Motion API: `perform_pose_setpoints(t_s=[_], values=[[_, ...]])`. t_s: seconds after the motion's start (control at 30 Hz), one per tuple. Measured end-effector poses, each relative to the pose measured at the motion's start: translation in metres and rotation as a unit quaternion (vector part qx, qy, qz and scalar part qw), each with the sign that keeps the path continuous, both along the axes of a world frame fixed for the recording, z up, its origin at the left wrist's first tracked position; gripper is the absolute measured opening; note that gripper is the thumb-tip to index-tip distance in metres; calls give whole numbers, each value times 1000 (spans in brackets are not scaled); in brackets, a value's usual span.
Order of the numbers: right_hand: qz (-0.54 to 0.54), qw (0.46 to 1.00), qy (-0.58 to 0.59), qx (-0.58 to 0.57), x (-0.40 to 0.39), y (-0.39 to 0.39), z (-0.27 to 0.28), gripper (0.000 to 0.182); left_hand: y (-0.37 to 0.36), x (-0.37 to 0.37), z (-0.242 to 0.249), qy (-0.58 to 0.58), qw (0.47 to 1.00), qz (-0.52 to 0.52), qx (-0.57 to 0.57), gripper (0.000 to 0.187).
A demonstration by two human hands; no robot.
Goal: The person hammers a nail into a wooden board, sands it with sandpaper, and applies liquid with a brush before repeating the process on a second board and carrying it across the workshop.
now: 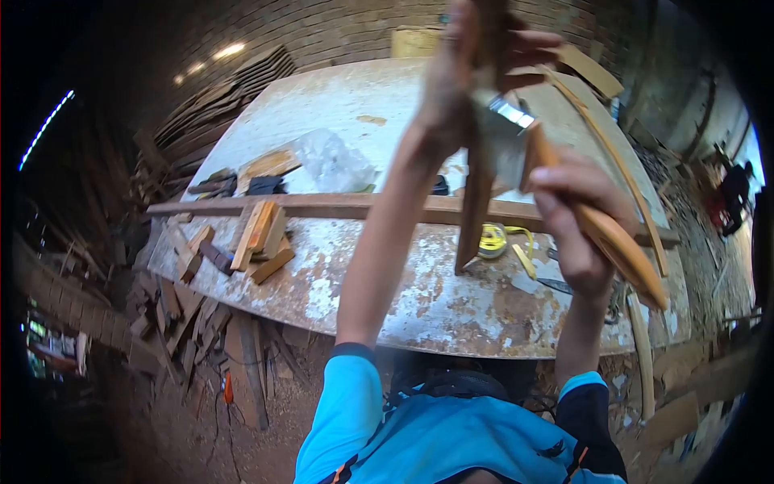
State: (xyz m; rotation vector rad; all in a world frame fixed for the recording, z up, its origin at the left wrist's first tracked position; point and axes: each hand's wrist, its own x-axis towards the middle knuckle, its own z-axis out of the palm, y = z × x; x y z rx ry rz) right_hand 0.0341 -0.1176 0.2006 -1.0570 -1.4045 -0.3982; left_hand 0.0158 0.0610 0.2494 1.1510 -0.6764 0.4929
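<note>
- At far left, a long wooden bar [322,206] begins and runs across the paint-worn surface [387,315], passing behind the raised work.
- Short wooden blocks [258,242] lie in front of the bar; a clear plastic bag [330,161] lies behind it. Both sit well apart from the work.
- The left hand [445,101] grasps the upper part of a narrow wooden piece [476,206], some fingers extended on its right side. A firm hold well behind the edge being worked would steady it best.
- That piece stands nearly upright in mid-view, lower end over the surface; whether it touches there I cannot tell. Resting that end would likely curb wobble.
- A yellow tape measure [490,242] lies just right of its lower end in the picture.
- The right hand [584,210] is wrapped around the orange handle of a wide tool [509,149]; blur hides its type and any contact. Light, even strokes along the grain, clear of the left fingers, seem wisest.
- At far right, a thin wooden strip [637,194] runs lengthwise.
</note>
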Motion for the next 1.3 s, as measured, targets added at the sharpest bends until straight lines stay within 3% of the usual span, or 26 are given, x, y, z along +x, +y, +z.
perform_pose_setpoints(t_s=[0.03,0.1,0.13,0.17,0.2,0.3,0.33,0.37,0.4,0.43,0.5,0.57,0.63,0.7,0.73,0.77,0.8,0.87,0.9,0.97,1.07,1.17,1.23,1.3], values=[[78,996,41,13,-1,-2,-4,18,1,0,2,8,999,-13,-48,72],[23,993,41,107,-9,5,-4,20,-13,-9,2,-12,982,186,-24,91],[-115,984,-64,123,-2,15,-8,21,-10,-9,2,-17,992,122,-29,86],[-138,981,-93,101,-3,18,-9,21,-5,-9,-1,-19,997,59,-33,80],[-160,976,-123,80,-3,22,-10,21,-3,-12,-2,-34,993,95,63,81],[76,997,8,32,-10,5,-6,22,22,-14,-5,-31,998,23,51,79],[-90,986,-118,81,-7,10,-5,21,16,-19,-3,-15,996,70,49,79],[-270,928,-210,150,-4,14,-5,22,7,-26,-2,3,992,117,47,79],[-225,944,-212,116,0,18,-3,20,1,-28,-3,15,994,103,-24,79],[-178,957,-212,82,1,23,-3,18,9,-28,-4,-4,998,38,41,79],[-91,981,-162,58,-9,16,-3,15,8,-27,-9,-34,999,-7,-9,82],[11,988,-56,142,-14,17,8,15,14,-29,-8,-33,999,-16,-14,83],[-43,967,-81,240,5,32,31,19,11,-33,-9,48,986,129,-96,83],[-107,956,-47,268,11,41,52,20,1,-24,-7,12,992,119,-50,77],[-85,972,-80,205,10,33,60,18,-5,-20,-6,-6,993,113,-28,73],[-63,981,-115,144,14,21,66,17,-19,-16,-4,-6,945,327,19,73],[57,985,-46,156,15,15,69,16,-18,-13,-6,-9,939,342,41,74],[9,964,-32,265,17,19,77,14,-16,-13,0,34,968,224,106,79],[-20,956,-68,285,24,22,80,14,-28,-11,4,21,965,243,95,81],[24,966,-124,225,46,29,82,15,-36,-3,3,28,964,244,103,84],[77,956,-90,269,53,20,86,14,-24,6,0,27,963,237,123,87],[-80,926,-184,319,57,20,103,11,-25,8,0,41,969,207,129,88],[27,958,-187,215,61,24,112,12,-29,13,-2,56,976,173,117,88],[72,966,-166,187,62,18,121,12,-22,16,0,31,973,205,99,88]])
